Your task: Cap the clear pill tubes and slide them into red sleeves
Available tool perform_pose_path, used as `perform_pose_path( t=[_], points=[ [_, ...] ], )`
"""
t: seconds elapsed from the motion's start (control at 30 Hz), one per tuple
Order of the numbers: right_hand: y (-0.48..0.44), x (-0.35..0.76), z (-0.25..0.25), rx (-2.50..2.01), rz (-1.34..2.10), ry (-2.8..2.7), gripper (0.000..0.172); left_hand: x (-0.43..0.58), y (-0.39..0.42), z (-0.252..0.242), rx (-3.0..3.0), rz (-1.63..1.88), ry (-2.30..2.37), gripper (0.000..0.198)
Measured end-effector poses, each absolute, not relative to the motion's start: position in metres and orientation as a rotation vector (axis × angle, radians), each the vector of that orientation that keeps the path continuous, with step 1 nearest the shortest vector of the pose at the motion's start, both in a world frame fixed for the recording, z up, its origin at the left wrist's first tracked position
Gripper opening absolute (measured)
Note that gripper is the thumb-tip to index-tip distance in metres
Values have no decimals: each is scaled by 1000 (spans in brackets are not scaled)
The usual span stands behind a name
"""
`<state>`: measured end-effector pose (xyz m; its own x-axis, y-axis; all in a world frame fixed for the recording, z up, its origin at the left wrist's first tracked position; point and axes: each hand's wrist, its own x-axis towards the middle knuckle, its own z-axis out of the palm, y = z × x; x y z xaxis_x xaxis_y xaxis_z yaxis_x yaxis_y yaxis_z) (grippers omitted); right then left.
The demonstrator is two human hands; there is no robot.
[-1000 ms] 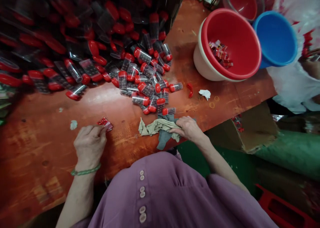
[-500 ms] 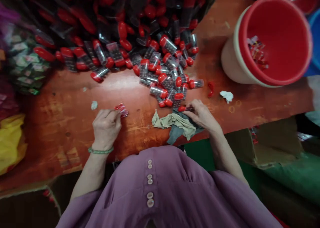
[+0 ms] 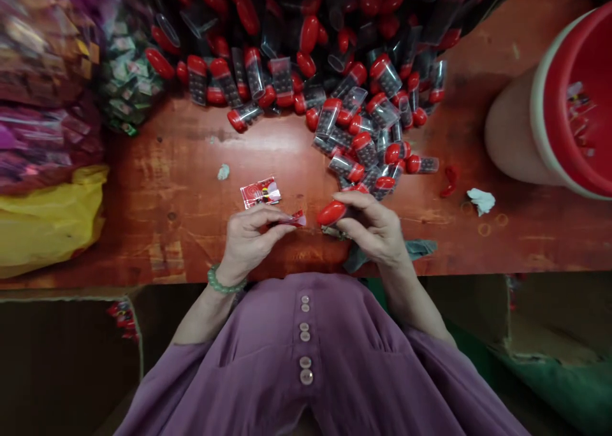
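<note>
Between the thumb and fingers of my left hand (image 3: 251,238) is a small red printed packet (image 3: 297,218), its edge sticking out to the right. A flat red printed packet (image 3: 261,192) lies on the table just beyond those fingers. My right hand (image 3: 375,225) grips a red-capped container (image 3: 331,213), the cap pointing left toward the packet; its body is mostly hidden by my fingers. Under my right wrist lies a grey-green cloth (image 3: 421,248). Right behind that hand is a pile of clear containers with red caps (image 3: 363,149), dark dotted contents showing through.
A red-rimmed bucket (image 3: 549,104) holding small packets stands at the right. Bags of packets (image 3: 129,72) and a yellow bag (image 3: 52,219) fill the left. A white scrap (image 3: 480,201) and a red piece (image 3: 449,181) lie on the table (image 3: 191,194). Open cardboard boxes (image 3: 549,340) sit below its edge.
My right hand has lifted a red-capped container from the pile's near edge and brought it left. My left hand has picked up a packet and moved toward it. The view has shifted left.
</note>
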<state>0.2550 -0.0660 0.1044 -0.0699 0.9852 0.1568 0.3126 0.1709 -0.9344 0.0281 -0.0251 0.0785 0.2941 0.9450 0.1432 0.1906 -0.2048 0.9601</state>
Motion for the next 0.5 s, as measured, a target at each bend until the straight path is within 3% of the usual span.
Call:
perform_pose_path(
  t=[0.13,0.5],
  points=[
    [-54,238,104,-1099,899,-1806,31,26,-30,77,1574,1002,1029,9],
    [-52,248,105,-1254,1030,-2175,34,19,-32,66,1430,940,1029,7]
  ],
)
